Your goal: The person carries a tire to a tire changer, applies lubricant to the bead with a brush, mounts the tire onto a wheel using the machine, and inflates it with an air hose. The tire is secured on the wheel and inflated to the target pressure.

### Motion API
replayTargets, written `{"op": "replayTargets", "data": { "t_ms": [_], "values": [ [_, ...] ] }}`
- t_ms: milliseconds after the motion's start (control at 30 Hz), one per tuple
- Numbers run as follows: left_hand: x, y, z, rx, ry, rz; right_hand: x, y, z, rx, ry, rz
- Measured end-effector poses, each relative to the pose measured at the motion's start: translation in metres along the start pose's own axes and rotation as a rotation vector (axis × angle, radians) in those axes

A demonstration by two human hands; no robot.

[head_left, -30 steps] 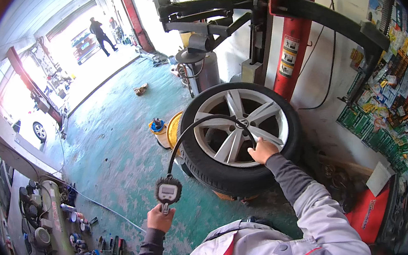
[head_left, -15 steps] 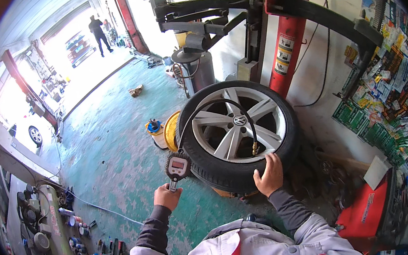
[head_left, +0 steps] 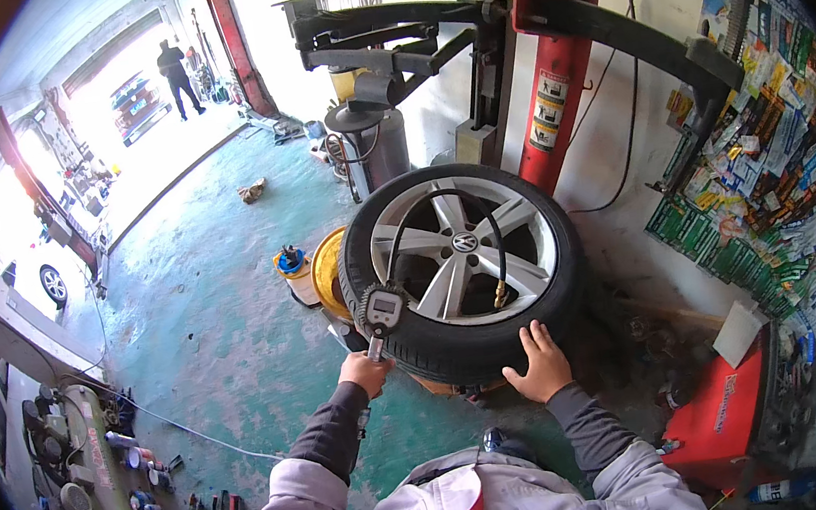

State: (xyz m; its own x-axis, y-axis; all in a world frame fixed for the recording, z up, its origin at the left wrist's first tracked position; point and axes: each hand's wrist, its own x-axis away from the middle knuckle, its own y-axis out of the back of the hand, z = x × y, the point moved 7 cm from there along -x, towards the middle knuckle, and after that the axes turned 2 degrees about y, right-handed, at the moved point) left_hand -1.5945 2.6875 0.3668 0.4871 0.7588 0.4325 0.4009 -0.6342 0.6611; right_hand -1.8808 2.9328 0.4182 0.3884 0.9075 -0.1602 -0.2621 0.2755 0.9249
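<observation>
A digital tyre inflator gauge (head_left: 381,310) is gripped by its handle in my left hand (head_left: 366,373), beside the near left of the tyre (head_left: 439,354). From it a black hose (head_left: 500,239) loops over the silver alloy wheel (head_left: 454,285) and ends in a brass fitting (head_left: 500,295) near the rim's near right edge. The tyre and wheel lie flat on a tyre changer. My right hand (head_left: 542,369) is open, fingers outstretched, with its fingertips at the tyre's near right sidewall.
The tyre changer's red column (head_left: 553,117) and black arms (head_left: 623,24) rise behind the wheel. A yellow round piece (head_left: 330,274) and a blue-topped container (head_left: 290,260) stand left. At right is a red cabinet (head_left: 723,410); an air compressor (head_left: 101,471) sits lower left. Another person (head_left: 175,78) stands far off.
My left hand has moved the gauge rightward and slightly up, against the tyre's outline. Its screen has turned from orange to grey. My right hand has drawn back from the rim, its fingers now straighter.
</observation>
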Motion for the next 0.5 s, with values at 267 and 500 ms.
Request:
{"op": "replayTargets", "data": {
  "t_ms": [267,500],
  "values": [
    [-0.03,-0.012,-0.042,-0.365,-0.181,-0.019,-0.004,0.0,-0.004,-0.034,-0.046,0.159],
    [-0.009,-0.003,-0.009,-0.108,-0.149,-0.21,-0.004,-0.003,-0.009,-0.113,-0.101,0.185]
  ]
}}
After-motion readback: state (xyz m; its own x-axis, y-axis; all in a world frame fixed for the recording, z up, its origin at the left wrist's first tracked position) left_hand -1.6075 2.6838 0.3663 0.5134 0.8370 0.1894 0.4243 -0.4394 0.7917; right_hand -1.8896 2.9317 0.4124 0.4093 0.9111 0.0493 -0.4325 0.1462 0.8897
